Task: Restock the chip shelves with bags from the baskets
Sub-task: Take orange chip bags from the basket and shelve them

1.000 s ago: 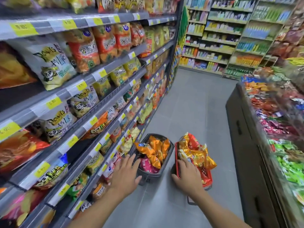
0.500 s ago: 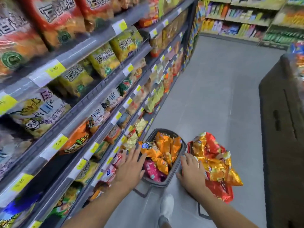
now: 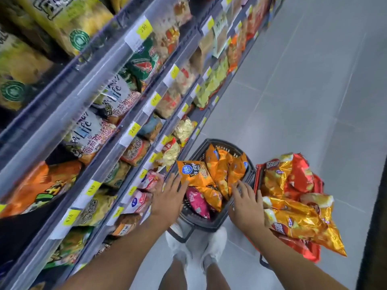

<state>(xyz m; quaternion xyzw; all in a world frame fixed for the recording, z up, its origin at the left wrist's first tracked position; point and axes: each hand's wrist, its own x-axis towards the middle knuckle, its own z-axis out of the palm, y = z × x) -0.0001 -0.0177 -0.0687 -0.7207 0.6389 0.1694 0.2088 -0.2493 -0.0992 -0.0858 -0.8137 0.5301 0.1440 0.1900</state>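
Note:
A dark grey basket [image 3: 209,221] stands on the floor by the shelf foot, holding several orange chip bags [image 3: 219,170] and a pink bag [image 3: 198,203]. A red basket [image 3: 314,251] to its right is heaped with gold and red bags [image 3: 293,216]. My left hand [image 3: 168,197] hovers with fingers spread over the grey basket's left rim, touching an orange bag [image 3: 193,171]. My right hand [image 3: 246,203] lies with straight fingers on the grey basket's right rim, between the two baskets. Neither hand holds a bag.
Chip shelves [image 3: 134,114] with yellow price tags run along the left, packed with bags. Grey tiled floor [image 3: 293,91] stretches ahead. My white shoes [image 3: 196,248] stand just behind the grey basket. A dark counter edge [image 3: 374,227] rises at the right.
The view has tilted down and drawn closer to the baskets. Both hands have reached further forward and now sit at the grey basket's rims.

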